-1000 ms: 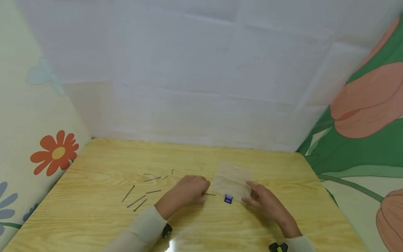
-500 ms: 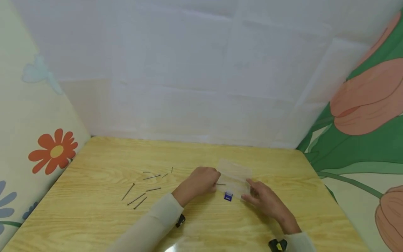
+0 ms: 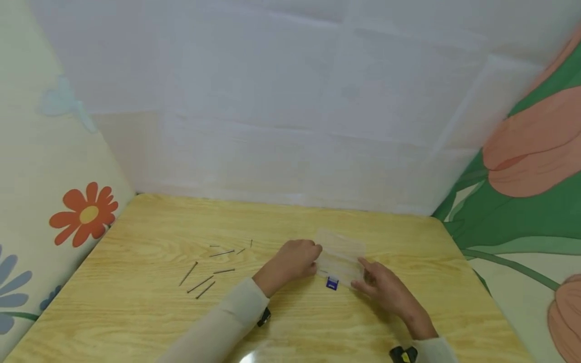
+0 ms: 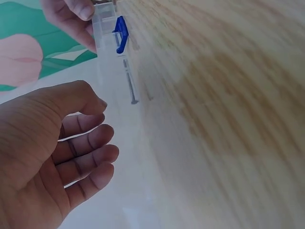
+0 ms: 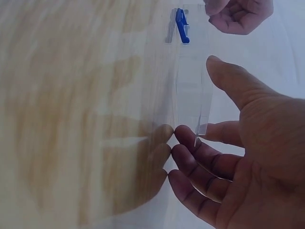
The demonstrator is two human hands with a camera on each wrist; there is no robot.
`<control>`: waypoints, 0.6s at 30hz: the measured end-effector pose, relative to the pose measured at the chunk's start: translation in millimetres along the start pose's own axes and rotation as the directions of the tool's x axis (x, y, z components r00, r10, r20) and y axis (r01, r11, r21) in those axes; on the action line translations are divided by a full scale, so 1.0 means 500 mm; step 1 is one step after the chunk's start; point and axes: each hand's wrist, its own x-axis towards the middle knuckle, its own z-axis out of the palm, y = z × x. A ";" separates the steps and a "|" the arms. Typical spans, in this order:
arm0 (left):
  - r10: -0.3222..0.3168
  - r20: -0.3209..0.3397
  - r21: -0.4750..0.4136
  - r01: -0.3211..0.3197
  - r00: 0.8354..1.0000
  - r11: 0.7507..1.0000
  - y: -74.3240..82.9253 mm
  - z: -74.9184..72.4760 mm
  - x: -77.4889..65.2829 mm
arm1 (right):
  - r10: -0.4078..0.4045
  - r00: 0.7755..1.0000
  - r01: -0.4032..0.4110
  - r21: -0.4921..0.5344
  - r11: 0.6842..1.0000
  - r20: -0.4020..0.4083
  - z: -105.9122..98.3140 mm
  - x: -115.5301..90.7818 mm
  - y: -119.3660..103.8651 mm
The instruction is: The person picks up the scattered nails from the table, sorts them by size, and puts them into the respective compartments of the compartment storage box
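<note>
A flat clear plastic box point(image 3: 338, 252) with a blue latch point(image 3: 332, 283) lies on the table in front of both hands. My left hand point(image 3: 292, 263) is at the box's left edge, fingers loosely bent. In the left wrist view the left hand point(image 4: 62, 138) has nothing between thumb and fingers. Just past its thumb, a nail point(image 4: 129, 83) shows within the front of the box. My right hand point(image 3: 383, 290) holds the box's right side at the corner. The right wrist view shows the right hand's point(image 5: 238, 129) fingers around the box's end, several fingertips on the table.
Several loose nails point(image 3: 199, 284) of different lengths lie spread over the left part of the wooden table point(image 3: 363, 327). A white sheet point(image 3: 254, 101) hangs behind the table. Flower-printed cloths point(image 3: 86, 214) stand at both sides.
My left hand has moved right and away from me, to the box, carrying a nail. The nail has left its fingers and is at the box's front. The right hand has stayed at the corner.
</note>
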 end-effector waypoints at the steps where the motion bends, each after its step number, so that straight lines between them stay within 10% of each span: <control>1: 0.004 -0.011 0.002 -0.004 1.000 1.000 0.000 -0.002 -0.003 | -0.003 1.000 0.003 0.002 1.000 0.000 -0.001 -0.001 0.001; 18: -0.057 -0.076 -0.024 0.055 0.996 0.998 -0.046 -0.068 -0.174 | -0.059 0.998 0.059 -0.017 0.998 -0.016 -0.001 -0.006 0.000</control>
